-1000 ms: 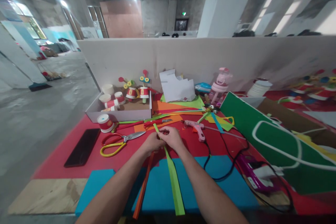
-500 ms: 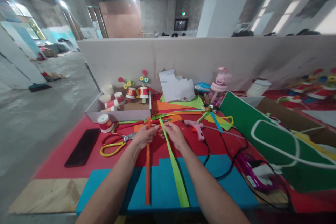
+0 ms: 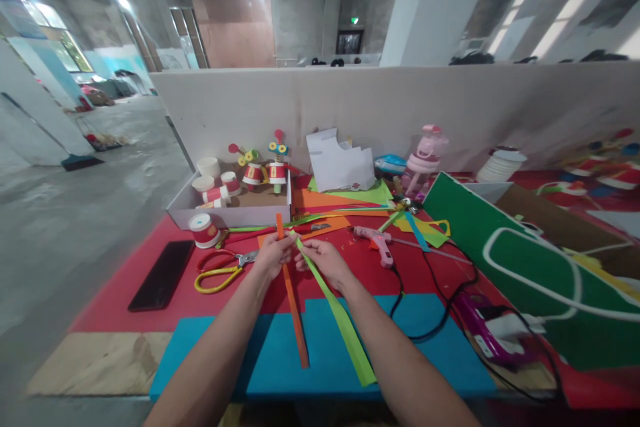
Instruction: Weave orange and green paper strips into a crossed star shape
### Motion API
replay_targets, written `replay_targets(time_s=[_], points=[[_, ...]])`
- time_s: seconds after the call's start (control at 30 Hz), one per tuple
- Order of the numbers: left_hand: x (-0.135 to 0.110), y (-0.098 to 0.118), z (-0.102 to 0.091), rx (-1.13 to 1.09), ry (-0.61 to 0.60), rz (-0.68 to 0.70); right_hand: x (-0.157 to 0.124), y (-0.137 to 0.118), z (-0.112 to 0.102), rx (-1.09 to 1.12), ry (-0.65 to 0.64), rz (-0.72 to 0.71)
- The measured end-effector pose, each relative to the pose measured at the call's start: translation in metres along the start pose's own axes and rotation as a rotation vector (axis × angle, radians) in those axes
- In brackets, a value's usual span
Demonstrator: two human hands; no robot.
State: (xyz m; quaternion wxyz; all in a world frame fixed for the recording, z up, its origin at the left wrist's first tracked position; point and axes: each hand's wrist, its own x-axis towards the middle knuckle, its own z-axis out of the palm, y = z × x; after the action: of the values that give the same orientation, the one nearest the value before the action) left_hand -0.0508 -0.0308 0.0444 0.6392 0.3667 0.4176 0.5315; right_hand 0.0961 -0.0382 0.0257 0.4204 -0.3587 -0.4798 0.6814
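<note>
My left hand (image 3: 270, 257) pinches the top of a long orange paper strip (image 3: 295, 317) that hangs down over the blue sheet (image 3: 415, 353). Beside it, my right hand (image 3: 323, 260) pinches the upper end of a wider lime-green paper strip (image 3: 345, 327) that slants down to the right. The tops of the two strips come close together between my hands. Both hands hover above the red table cover (image 3: 125, 300).
Red and yellow scissors (image 3: 220, 270) lie left of my hands, beside a black phone (image 3: 161, 275). A pink glue gun (image 3: 379, 243) with a black cord lies to the right. Behind are a white box (image 3: 230, 217) of paper-cup figures, coloured paper, a pink bottle (image 3: 423, 160) and a green board (image 3: 515, 267).
The strips were held together a second ago, then drawn apart. Now their tops come together again, and the orange strip's lower end has swung right.
</note>
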Motion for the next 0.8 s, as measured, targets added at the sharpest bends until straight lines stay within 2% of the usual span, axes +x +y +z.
replay_targets(time_s=[0.17, 0.4, 0.5, 0.63, 0.8], points=[[-0.001, 0.009, -0.003, -0.013, 0.000, 0.033, -0.005, -0.004, -0.001, 0.039, -0.078, 0.095], [-0.002, 0.005, -0.001, 0.139, -0.018, 0.000, -0.005, -0.006, 0.001, 0.019, 0.032, 0.029], [0.001, 0.005, -0.003, 0.144, 0.062, 0.082, -0.005, -0.006, 0.002, 0.007, 0.015, 0.066], [0.004, 0.018, -0.013, 0.072, 0.154, 0.172, -0.006, -0.006, 0.001, -0.020, -0.050, 0.150], [0.004, 0.032, -0.022, -0.020, 0.224, 0.237, -0.007, -0.006, 0.000, -0.068, -0.075, 0.159]])
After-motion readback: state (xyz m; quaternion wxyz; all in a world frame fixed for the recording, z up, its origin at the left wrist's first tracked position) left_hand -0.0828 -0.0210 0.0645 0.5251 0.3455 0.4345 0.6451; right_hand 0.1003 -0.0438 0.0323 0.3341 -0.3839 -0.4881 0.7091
